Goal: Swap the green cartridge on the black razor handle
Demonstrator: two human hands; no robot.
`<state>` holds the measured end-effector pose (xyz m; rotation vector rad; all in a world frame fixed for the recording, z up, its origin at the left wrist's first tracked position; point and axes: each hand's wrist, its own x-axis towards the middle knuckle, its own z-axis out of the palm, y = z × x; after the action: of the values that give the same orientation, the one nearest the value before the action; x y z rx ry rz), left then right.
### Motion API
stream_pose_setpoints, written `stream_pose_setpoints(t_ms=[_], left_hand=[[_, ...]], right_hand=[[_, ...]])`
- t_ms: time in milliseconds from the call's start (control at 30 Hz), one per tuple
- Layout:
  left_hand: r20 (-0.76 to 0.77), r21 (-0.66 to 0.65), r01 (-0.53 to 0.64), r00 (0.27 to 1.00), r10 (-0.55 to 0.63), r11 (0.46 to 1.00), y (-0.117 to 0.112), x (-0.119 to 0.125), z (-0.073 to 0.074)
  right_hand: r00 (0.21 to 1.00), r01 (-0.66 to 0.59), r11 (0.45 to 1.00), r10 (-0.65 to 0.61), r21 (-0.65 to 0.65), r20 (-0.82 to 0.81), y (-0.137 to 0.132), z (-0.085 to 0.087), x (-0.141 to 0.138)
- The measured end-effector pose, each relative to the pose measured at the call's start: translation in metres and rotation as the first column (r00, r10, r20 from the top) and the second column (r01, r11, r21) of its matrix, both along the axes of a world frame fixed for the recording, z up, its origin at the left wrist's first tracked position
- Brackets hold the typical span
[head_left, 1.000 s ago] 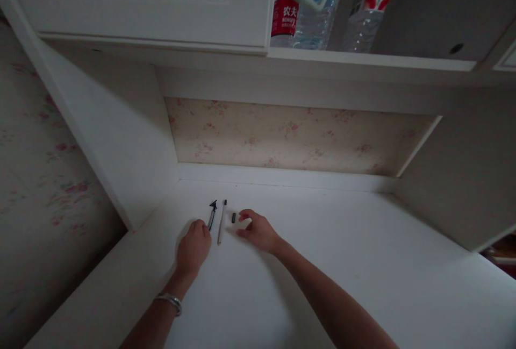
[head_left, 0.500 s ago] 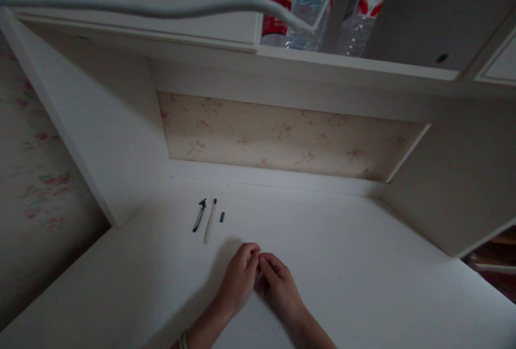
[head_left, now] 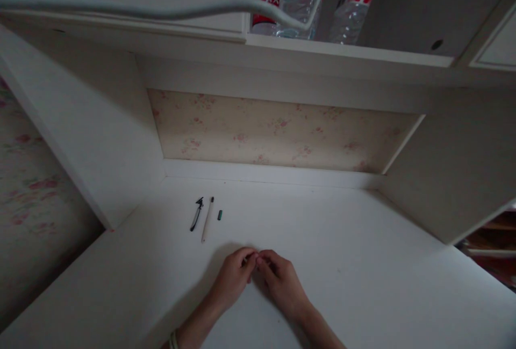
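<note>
My left hand [head_left: 234, 273] and my right hand [head_left: 281, 280] meet over the white desk, fingertips pinched together and touching. Whatever sits between the fingers, if anything, is too small or hidden to name. Beyond my left hand lie three small things side by side: a black-and-white razor [head_left: 196, 214], a thin pale toothbrush [head_left: 207, 220] with a dark head, and a short dark green piece [head_left: 220, 215].
The white desk [head_left: 342, 230] runs to a low back ledge under floral wallpaper [head_left: 262, 128]. Side panels [head_left: 80, 123] close in left and right. Overhead, a shelf holds plastic bottles [head_left: 355, 5], and a pale bent tube [head_left: 161, 11] crosses in front.
The view has shifted slightly. Both hands are still joined at the fingertips, with the wrists spread a little wider and the fingers turned somewhat. The things on the desk have stayed put.
</note>
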<state>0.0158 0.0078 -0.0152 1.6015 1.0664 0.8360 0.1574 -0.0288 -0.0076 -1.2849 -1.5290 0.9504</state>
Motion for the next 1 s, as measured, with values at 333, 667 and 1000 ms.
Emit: stream_pose_setpoints(t_ms=[333,667,1000], left_hand=[[0.058,-0.016,-0.021,0.998,0.022,1.000,0.0016,0.0007,-0.0085],[0.049,-0.003,-0.011,0.999,0.011,1.000,0.0013,0.0002,-0.0031],[0.040,0.027,-0.015,0.999,0.014,1.000,0.0014,-0.0017,-0.0063]], right_hand=[[0.998,-0.016,0.998,0.012,0.066,0.067,-0.0017,0.0044,-0.0009],[0.995,-0.034,0.997,0.027,0.072,0.097,-0.0005,0.0026,0.0002],[0.988,-0.055,0.995,0.042,0.083,0.146,-0.0016,0.0065,0.0006]])
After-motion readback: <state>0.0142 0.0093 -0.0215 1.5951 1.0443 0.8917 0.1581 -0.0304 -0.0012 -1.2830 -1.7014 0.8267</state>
